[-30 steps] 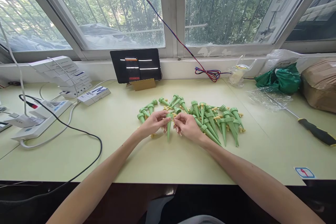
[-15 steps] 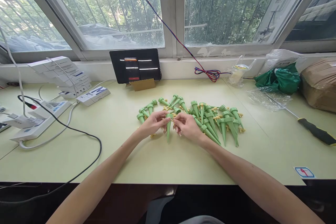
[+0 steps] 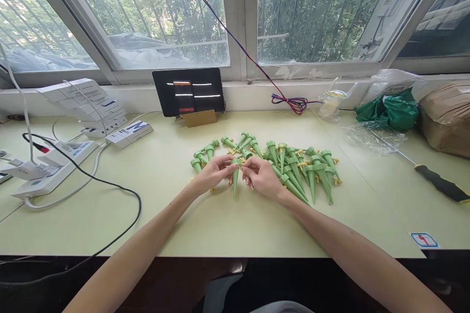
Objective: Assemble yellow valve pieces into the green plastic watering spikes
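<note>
- Two hands meet above the middle of the table, between its near and far edges; both are occupied.
- Left hand: thumb and fingers grip one green spike at its capped end.
- Right hand: thumb and fingertips are pinched together at a small yellow fitting beside the cap. The fingers partly hide it; whether it is seated in the spike cannot be told.
- Change: the camera view has shifted slightly. Relative to the table, hands and spike show no clear movement over the last second. The work therefore appears to stand at the same point, with the same piece under handling; any fine turning of the fitting is too small to confirm.
- Orientation: the spike's tip points toward the near edge, its cap toward the far edge. The long axis runs roughly square to the near edge. Its tilt, and any contact with the tabletop, cannot be judged from this view.
- Surroundings: more capped spikes lie heaped to the right of the hands. Others lie beyond the left hand, toward the far edge.
</note>
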The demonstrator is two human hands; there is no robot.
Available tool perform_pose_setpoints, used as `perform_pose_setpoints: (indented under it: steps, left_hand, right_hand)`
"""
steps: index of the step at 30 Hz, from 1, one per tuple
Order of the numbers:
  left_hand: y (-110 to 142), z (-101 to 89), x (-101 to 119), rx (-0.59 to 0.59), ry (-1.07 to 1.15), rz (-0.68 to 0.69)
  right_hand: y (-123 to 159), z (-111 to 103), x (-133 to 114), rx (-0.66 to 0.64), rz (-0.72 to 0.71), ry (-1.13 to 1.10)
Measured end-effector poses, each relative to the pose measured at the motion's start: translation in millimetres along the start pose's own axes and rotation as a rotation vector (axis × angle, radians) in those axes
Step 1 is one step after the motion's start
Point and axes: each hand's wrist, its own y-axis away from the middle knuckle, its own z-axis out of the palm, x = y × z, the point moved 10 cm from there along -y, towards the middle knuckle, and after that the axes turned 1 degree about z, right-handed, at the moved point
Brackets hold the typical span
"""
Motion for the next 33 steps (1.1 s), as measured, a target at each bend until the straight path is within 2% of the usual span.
perform_pose_setpoints:
  steps: [6, 13, 21, 28, 33]
  left_hand:
    - [-1, -1.0, -6, -0.026, 0.0, 0.017]
    - [-1, 3.5, -4, -0.047, 0.078, 0.0]
    - [-1, 1.4, -6, -0.045, 0.036, 0.006]
    - [0, 5.6, -4, -0.063, 0.125, 0.006]
    - [-1, 5.0, -4, -0.047, 0.101, 0.002]
  right_hand:
    - [-1, 1, 14, 0.001, 0.119, -0.109]
    - [1, 1, -2, -0.001, -0.003, 0.01]
    - [-2, 2, 16, -0.016, 0.146, -0.129]
    - [2, 0, -6, 0.014, -0.019, 0.018]
    - [0, 1, 5, 0.008, 0.069, -0.049]
